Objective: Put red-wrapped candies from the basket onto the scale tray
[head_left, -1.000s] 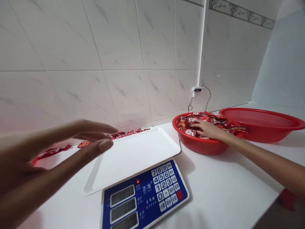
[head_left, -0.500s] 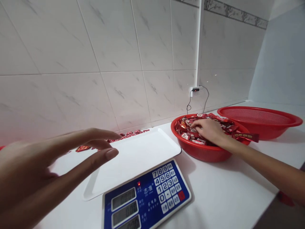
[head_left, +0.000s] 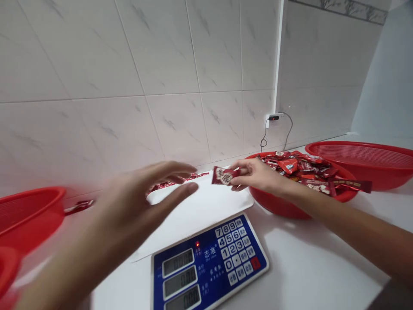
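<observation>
My right hand [head_left: 253, 174] pinches a small red wrapped candy [head_left: 223, 175] with pale lettering, held above the right end of the white scale pan [head_left: 206, 200]. Facing it from the left, my left hand [head_left: 155, 189] hangs over the pan with fingers and thumb apart and nothing between them. Below the pan is the blue panel of a digital scale [head_left: 209, 260], its displays lit faintly. Just behind my right hand stands a red basin [head_left: 280, 209] heaped with red wrapped candies [head_left: 301, 165].
At the right back is a red mesh basket [head_left: 364, 168]. More red baskets [head_left: 35, 215] stand at the left edge. Wrapped candies [head_left: 164, 185] lie behind the pan by the tiled wall. A cable [head_left: 263, 142] runs down from a wall socket [head_left: 274, 118].
My right hand has come out of the candy basin and moved left, now with a wrapped candy in its fingers. My left hand has shifted right over the pan, still spread.
</observation>
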Tool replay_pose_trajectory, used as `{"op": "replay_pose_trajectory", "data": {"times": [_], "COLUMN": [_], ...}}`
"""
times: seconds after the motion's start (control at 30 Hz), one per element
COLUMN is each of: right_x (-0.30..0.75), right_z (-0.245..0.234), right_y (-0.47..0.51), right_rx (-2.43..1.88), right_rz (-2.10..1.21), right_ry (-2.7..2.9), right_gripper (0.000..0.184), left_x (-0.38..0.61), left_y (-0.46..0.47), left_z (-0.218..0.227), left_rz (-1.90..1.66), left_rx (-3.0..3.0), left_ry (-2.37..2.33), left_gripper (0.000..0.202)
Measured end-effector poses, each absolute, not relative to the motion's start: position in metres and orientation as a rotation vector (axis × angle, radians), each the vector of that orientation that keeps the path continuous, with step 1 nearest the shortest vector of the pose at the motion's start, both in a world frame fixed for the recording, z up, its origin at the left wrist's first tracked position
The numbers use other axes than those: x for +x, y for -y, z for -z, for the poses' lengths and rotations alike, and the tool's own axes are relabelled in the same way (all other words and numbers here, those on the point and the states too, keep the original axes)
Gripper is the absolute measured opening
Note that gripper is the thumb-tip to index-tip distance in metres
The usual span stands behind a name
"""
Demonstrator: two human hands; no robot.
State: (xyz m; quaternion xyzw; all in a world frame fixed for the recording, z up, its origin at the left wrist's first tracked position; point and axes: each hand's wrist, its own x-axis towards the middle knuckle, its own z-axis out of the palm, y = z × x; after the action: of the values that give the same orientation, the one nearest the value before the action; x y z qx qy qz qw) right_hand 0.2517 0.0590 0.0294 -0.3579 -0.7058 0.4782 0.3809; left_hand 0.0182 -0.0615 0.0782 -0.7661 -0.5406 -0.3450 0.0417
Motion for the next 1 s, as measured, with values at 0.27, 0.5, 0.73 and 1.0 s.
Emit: {"op": "replay_pose_trajectory", "data": {"times": [0.27, 0.5, 0.73, 1.0], "right_x": [0.211, 0.288, 0.296, 0.235], "right_z": [-0.022, -0.030, -0.022, -0.063], "right_y": [-0.070, -0.106, -0.109, -0.078], "right_rx": [-1.213, -1.593, -1.339, -0.708], "right_rz": [-0.344, -0.184, -0.058, -0.481], "right_ry": [2.320, 2.374, 1.965, 1.737], "right_gripper": [0.045, 0.034, 0.020, 0.012], "left_x": [0.014, 0.006, 0.010, 0.009], "left_y": [0.047, 0.062, 0.063, 0.068], "left_z": [-0.077, -0.090, -0.088, -0.092], "left_rz": [0.712, 0.759, 0.721, 0.786], "left_rx": [-2.441, -2.387, -2.395, -2.317], "left_ry": [1.785, 1.799, 1.803, 1.821], "left_gripper": [0.048, 0.039, 0.034, 0.039]}}
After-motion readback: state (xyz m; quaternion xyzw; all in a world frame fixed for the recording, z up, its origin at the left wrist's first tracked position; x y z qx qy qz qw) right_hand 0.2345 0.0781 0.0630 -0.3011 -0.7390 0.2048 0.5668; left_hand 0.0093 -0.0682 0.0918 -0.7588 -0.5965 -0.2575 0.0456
